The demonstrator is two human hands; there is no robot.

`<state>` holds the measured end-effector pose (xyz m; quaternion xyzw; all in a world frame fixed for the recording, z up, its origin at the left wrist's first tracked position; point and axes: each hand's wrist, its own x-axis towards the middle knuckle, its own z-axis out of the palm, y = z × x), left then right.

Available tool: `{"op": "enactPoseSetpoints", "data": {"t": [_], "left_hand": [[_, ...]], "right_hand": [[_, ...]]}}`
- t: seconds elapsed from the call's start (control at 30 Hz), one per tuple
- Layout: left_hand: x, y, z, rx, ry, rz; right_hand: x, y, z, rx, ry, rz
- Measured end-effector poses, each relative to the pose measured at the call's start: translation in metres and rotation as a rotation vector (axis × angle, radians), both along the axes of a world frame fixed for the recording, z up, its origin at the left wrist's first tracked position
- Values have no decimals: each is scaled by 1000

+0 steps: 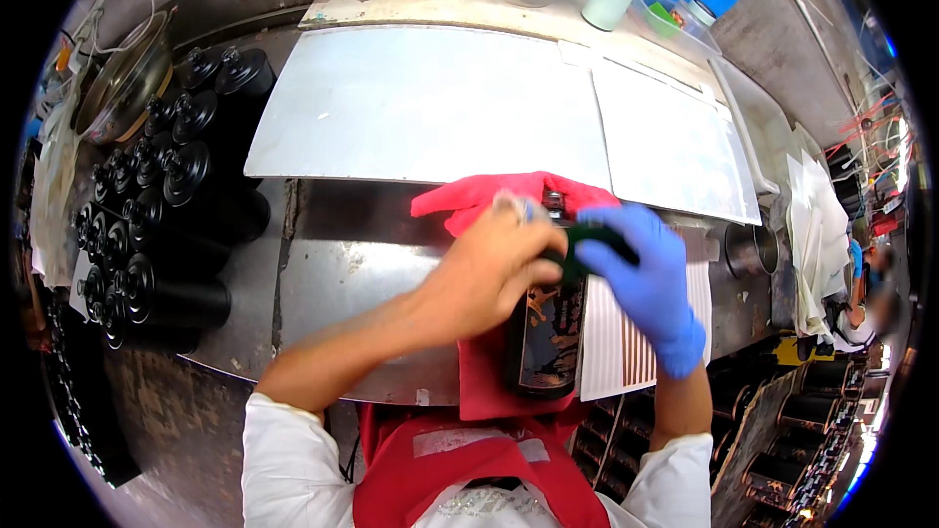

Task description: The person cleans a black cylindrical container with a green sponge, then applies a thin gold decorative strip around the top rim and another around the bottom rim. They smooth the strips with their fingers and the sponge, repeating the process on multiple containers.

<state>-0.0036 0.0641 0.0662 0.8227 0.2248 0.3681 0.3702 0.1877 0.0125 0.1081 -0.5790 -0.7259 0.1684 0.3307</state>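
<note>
- Black glass is the worry in the head view: a dark bottle [544, 337] lies on a red cloth [489, 198] at the near edge of the steel table [333, 279].
- Bare left hand [486, 269] is curled over the bottle's neck, gripping it.
- Blue-gloved right hand [653, 279] pinches a dark green pad [599, 238] against the neck.
- Hard rubbing could roll the bottle off the edge, or scuff its label.
- Striped sheet [626, 347] beside it could slide.

Bottle [544, 332] lies on cloth [489, 372], label sheet [626, 347] just right.
</note>
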Motion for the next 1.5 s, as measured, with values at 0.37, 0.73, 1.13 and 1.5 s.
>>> {"op": "enactPoseSetpoints", "data": {"t": [0.37, 0.73, 1.13, 1.5], "left_hand": [[10, 0, 2, 400, -113, 208], [-61, -145, -55, 271, -33, -289], [-93, -122, -93, -175, 246, 690], [-37, -133, -59, -176, 209, 301]], "right_hand": [[9, 11, -2, 89, 158, 38], [-19, -173, -29, 111, -294, 267], [-33, -172, -39, 316, -428, 453], [77, -285, -142, -316, 1450, -845]]}}
